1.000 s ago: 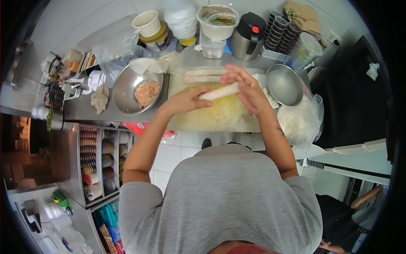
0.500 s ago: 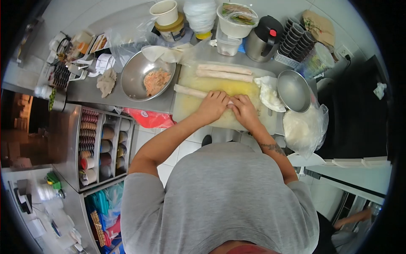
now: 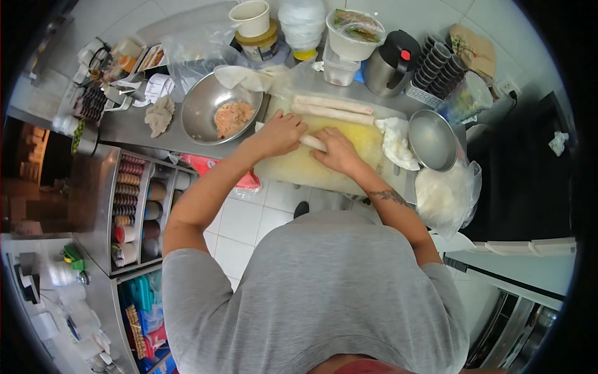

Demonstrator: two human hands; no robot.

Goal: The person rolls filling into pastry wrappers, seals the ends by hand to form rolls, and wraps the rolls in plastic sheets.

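A long pale dough roll (image 3: 313,143) lies on the yellowish cutting board (image 3: 336,171), running from upper left to lower right. My left hand (image 3: 282,133) is curled over its left part and hides most of that end. Fingers of my right hand (image 3: 336,149) close round its right end. Behind my hands, two finished-looking pale rolls (image 3: 333,113) lie side by side along the board's far edge. To the left, a steel bowl (image 3: 202,103) holds an orange-pink minced filling (image 3: 233,118).
Right of the board are a crumpled white cloth (image 3: 397,144), a round steel bowl (image 3: 432,141) and a plastic bag of pale sheets (image 3: 443,193). A thermos jug (image 3: 386,65), tubs and stacked black cups (image 3: 436,65) line the wall. A shelf unit (image 3: 146,212) stands left below.
Both hands have moved left along the roll, my left hand further, so they are now apart with a stretch of roll showing between them. The head view has shifted slightly.
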